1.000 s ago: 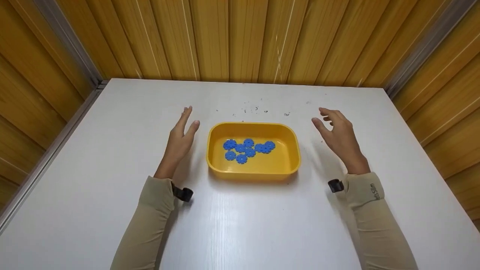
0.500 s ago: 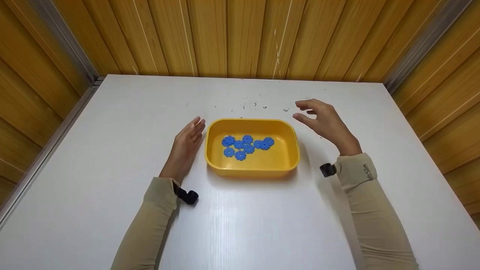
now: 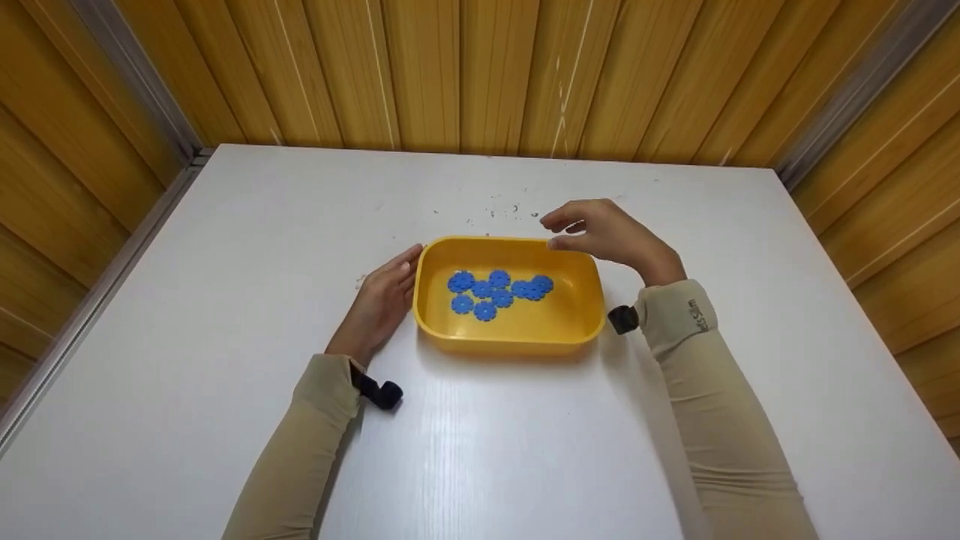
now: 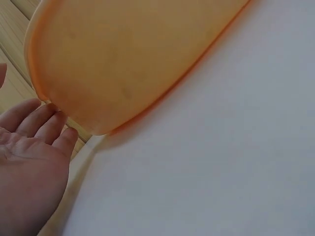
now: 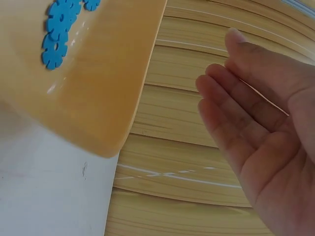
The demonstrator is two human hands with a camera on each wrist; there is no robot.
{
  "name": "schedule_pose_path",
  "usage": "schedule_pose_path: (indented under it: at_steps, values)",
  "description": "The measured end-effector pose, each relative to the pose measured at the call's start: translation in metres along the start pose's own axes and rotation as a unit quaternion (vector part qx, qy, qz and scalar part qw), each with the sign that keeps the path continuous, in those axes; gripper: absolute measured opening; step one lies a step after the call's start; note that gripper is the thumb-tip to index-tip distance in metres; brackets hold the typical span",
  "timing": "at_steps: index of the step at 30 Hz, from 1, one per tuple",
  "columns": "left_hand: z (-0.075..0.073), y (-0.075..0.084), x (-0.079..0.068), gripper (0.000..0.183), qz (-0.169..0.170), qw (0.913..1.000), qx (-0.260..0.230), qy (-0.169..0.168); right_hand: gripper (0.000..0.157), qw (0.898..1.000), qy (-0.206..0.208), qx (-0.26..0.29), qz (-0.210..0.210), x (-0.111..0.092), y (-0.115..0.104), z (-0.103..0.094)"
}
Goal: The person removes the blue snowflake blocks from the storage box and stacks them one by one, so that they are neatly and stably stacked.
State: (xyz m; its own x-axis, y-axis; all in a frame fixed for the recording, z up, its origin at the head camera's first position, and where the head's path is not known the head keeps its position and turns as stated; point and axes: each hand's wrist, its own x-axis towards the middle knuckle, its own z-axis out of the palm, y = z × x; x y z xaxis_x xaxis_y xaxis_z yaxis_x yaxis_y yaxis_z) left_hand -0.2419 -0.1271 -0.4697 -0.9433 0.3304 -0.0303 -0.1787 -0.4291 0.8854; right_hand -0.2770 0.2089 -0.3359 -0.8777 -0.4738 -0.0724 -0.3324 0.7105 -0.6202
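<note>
A yellow plastic bin point(image 3: 510, 348) sits on the white table with several blue notched discs point(image 3: 485, 310) lying flat inside, some overlapping. My left hand point(image 3: 381, 304) is at the bin's left wall, fingers extended and fingertips right at its outer side. In the left wrist view, the fingertips point(image 4: 59, 118) meet the bin's lower corner. Over the bin's back right rim hovers my right hand point(image 3: 611, 232), thumb and fingers apart with nothing between them. The right wrist view shows this hand's fingers point(image 5: 231, 113) loosely bent, apart from the bin.
The white table point(image 3: 487, 450) extends around the bin, with small dark marks point(image 3: 516, 208) behind it. Wood-patterned panels point(image 3: 487, 75) stand at the back and both sides. A black wrist camera point(image 3: 386, 394) sits on the left sleeve, another camera point(image 3: 623, 319) on the right.
My left hand has moved right to the bin's left wall. My right hand has swung left from beside the bin to over its back right rim. The discs have stayed put.
</note>
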Motion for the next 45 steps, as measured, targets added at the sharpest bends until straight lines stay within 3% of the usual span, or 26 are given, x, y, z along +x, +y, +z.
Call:
schedule_pose_path:
  at_steps: [8, 17, 26, 34, 45]
  values:
    - [0.005, -0.001, 0.0, 0.056, -0.001, 0.9999, -0.001, 0.013, 0.035, 0.997, -0.067, -0.025, -0.017, 0.019, -0.011, 0.015]
    - [0.007, 0.0, 0.002, 0.064, -0.006, 0.9999, 0.01, 0.012, 0.033, 0.988, -0.15, -0.021, -0.004, 0.033, -0.018, 0.04]
    - [0.003, 0.002, 0.004, 0.067, -0.007, 0.9997, 0.014, -0.02, 0.031, 0.978, -0.205, -0.039, -0.001, 0.041, -0.017, 0.062]
    - [-0.001, 0.002, 0.003, 0.066, -0.012, 0.9987, 0.036, -0.034, 0.031, 0.973, -0.227, -0.045, -0.026, 0.044, -0.016, 0.076]
    - [-0.007, 0.004, -0.008, 0.066, -0.016, 0.9978, 0.057, -0.031, 0.027, 0.968, -0.239, -0.078, -0.012, 0.047, -0.027, 0.093]
